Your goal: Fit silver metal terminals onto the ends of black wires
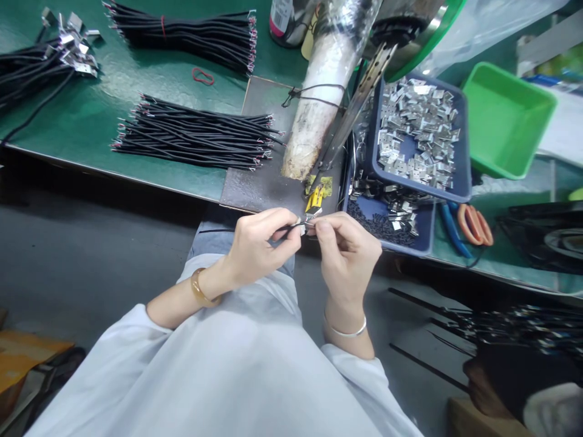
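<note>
Pinching a black cable (217, 230) with left hand (262, 243), seemingly right hand (348, 249) too

My cable (218, 230) is black, my sleeves (122, 346) white; I see a green table (91, 121), a slate-blue tray (463, 152), a bright green tub (498, 121) and a red rubber band (203, 79).

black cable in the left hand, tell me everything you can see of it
The black cable is thin, with a dark sheath that looks like rubber or plastic. The left hand pinches it and hides its middle. One nearly straight stretch sticks out left of that hand; the other end points toward the fingertips of the right hand, its tip too small to make out. It lies in front of the near edge of the green table.
</note>
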The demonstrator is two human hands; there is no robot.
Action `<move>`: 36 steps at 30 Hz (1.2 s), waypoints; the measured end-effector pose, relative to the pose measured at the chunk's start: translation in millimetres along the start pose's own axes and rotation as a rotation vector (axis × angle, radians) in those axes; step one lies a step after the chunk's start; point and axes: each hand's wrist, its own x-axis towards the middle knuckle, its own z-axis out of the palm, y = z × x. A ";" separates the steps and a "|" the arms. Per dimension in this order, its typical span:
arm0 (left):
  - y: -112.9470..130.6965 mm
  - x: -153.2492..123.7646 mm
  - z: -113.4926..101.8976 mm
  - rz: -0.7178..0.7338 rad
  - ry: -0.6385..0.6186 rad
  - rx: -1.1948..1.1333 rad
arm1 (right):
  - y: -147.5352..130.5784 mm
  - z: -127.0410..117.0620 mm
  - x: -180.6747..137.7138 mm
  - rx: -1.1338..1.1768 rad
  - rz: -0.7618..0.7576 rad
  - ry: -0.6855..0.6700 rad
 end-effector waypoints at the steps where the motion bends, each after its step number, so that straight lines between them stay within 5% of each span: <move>1: -0.1 0.1 0.0 -0.002 -0.002 0.000 | -0.3 0.4 -0.1 -0.007 -0.013 0.006; 7: 0.3 0.1 -0.9 0.077 -0.030 0.044 | -0.3 2.8 0.1 -0.142 -0.097 0.062; 12: 0.1 0.7 -5.6 0.136 -0.068 0.006 | 4.1 -2.6 2.7 0.041 0.079 0.072; 16: -3.3 1.5 -7.3 -0.169 -0.152 -0.299 | 6.7 -7.7 -1.3 0.052 0.024 0.046; 20: -6.7 3.0 -5.3 -0.356 -0.072 -0.428 | 7.8 -8.7 -6.5 -0.099 -0.124 0.137; 25: -7.7 7.8 -2.9 -0.166 0.055 -0.210 | 5.4 -10.3 -6.2 0.020 -0.143 0.370; 31: -8.4 14.6 -0.2 -0.080 0.027 -0.089 | 3.3 -4.8 -2.8 -0.214 -0.251 0.164; 36: -7.5 22.4 2.2 -0.157 0.012 -0.064 | 4.8 6.8 7.3 -0.114 -0.152 0.119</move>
